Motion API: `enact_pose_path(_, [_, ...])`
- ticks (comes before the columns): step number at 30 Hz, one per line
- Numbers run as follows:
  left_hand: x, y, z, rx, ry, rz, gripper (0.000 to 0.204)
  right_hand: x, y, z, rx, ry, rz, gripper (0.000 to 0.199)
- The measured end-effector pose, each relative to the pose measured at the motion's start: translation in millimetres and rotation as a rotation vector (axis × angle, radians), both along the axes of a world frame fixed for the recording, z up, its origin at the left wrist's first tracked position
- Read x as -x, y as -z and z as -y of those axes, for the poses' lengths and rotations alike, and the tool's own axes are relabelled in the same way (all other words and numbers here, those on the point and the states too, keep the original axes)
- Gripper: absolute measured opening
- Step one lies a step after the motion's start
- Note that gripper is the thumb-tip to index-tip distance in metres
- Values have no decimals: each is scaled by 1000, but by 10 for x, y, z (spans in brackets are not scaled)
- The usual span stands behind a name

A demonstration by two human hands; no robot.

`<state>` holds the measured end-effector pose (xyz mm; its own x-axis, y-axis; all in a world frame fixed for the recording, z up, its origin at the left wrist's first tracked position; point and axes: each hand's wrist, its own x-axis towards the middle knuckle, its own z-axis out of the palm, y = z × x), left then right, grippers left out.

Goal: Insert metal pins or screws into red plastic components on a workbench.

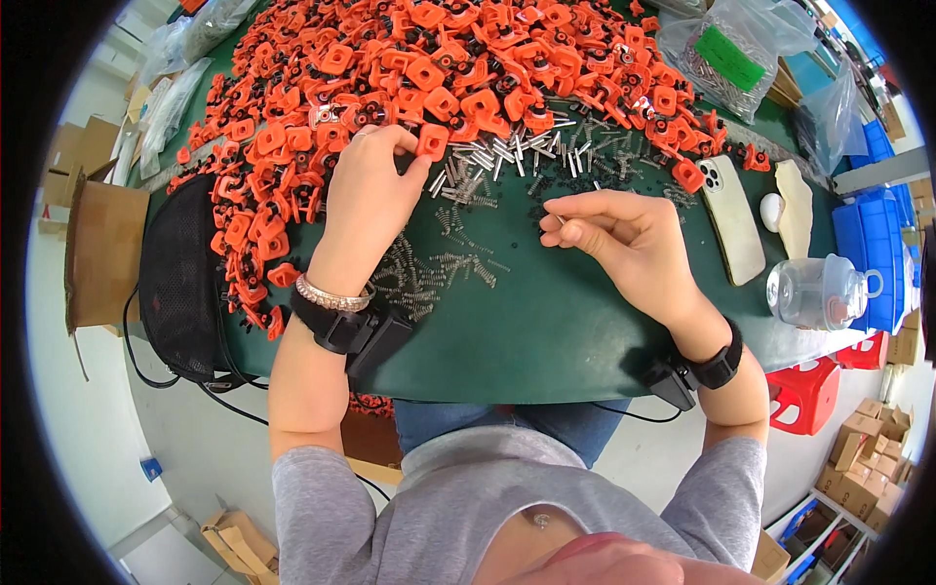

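Observation:
My left hand (372, 185) is closed at the near edge of a big heap of orange plastic parts (322, 146). Between its thumb and fingers is one orange plastic part (432, 142) with a square, holed end. Over the green tabletop, my right hand (629, 234) pinches a small, thin metal pin (560, 221) between thumb and fingertips. Silver metal pins (502, 156) lie between the two hands, beyond them. Loose coil springs (429, 273) are scattered beside my left wrist, and more springs (609, 146) lie past my right hand. Tiny black pieces (551, 185) dot the table near my right fingertips.
A phone (731, 219), a white rounded object (771, 212) and a clear plastic jug (817, 292) stand to the right. Bagged metal parts (726, 63) are at the far right. A black mesh bag (178, 283) lies at the left edge. Blue bins (873, 253) stand beyond the table.

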<state>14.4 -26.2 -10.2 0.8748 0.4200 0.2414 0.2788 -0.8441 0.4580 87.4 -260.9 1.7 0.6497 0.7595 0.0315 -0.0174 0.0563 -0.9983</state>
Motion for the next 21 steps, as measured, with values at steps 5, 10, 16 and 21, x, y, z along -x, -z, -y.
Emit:
enact_pose_path(5, [7,-136,159,68,21,89,17,-65,-57,30,18,-71,-73,20])
enact_pose_path(10, [105,-212,498,895,360,110,7,-43,-81,43,-43,-129,-181,21])
enact_pose_path(16, [153,-199,597,1029,445,82,7,2,-99,39,-67,-142,-167,21])
enact_pose_path(21, [136,-223,592,1174,393,137,9,-10,-96,50,-29,-98,-65,20])
